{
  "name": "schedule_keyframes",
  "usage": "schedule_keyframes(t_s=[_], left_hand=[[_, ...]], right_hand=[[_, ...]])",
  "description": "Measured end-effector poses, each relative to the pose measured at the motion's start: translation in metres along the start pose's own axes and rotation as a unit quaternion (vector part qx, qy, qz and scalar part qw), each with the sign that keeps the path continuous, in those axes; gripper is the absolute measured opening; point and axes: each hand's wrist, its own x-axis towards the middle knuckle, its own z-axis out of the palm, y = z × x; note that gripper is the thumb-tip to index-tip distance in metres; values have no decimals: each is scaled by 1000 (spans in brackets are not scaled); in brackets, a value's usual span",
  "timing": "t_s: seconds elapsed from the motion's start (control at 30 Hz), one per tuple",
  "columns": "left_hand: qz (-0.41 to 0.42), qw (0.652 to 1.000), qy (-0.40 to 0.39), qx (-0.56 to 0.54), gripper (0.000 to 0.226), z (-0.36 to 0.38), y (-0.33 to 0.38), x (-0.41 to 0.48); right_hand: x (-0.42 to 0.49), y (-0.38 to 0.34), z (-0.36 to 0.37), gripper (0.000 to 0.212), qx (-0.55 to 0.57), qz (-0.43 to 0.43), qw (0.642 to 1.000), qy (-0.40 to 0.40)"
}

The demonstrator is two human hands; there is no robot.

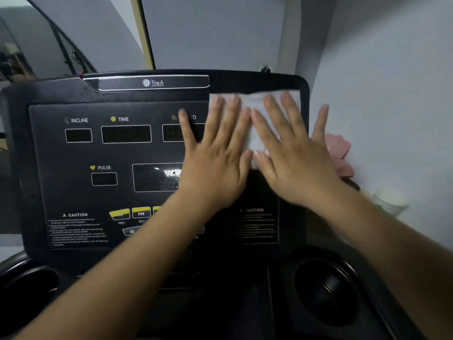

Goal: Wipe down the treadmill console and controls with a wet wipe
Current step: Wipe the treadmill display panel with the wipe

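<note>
White and damp, the thin wet wipe (259, 119) lies spread under the flat, open left hand (215, 165) and right hand (294, 163) on the upper right of the black plastic treadmill console (117, 153), so even palm pressure and overlapping strokes toward the unwiped displays should serve best.

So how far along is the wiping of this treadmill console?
Partly done, it seems. Droplets on the console's upper left and the centre screen suggest those were wiped. In hand: the left hand and right hand press the wet wipe flat on the upper right corner. Probably left: the yellow buttons, the caution panels and the cup holders.
</note>
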Motion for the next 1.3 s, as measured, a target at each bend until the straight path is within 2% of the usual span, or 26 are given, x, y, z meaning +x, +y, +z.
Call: schedule_keyframes(t_s=[0.1, 0.3, 0.47, 0.67, 0.83, 0.9, 1.07, 1.2, 1.3], left_hand=[[-1, 1000, 10, 6, 63, -4, -7, 17], [1, 1000, -8, 28, 64, -7, -3, -2], [-13, 998, -13, 57, 66, -22, -27, 42], [20, 1000, 6, -7, 64, -3, -1, -8], [15, 1000, 3, 22, 63, -17, -11, 43], [15, 1000, 15, 2, 63, -16, -10, 49], [45, 998, 25, -45, 62, 0, -5, 4], [14, 998, 46, -36, 61, -9, -3, 42], [14, 998, 44, -35, 61, -4, -3, 36]], right_hand=[[18, 6, -6, 66, 3, 4, 1000, 13], [3, 0, -1, 65, 7, 14, 1000, 18], [49, 4, -16, 64, 17, 31, 998, 43], [-12, -19, 7, 62, 50, 60, 996, 39], [36, -4, -12, 60, 39, 115, 992, 41], [40, -4, -13, 60, 39, 132, 989, 49], [-16, -27, 2, 62, 50, 112, 992, 29], [27, -1, -14, 59, 31, 115, 992, 36], [22, -5, -11, 59, 29, 116, 992, 46]])
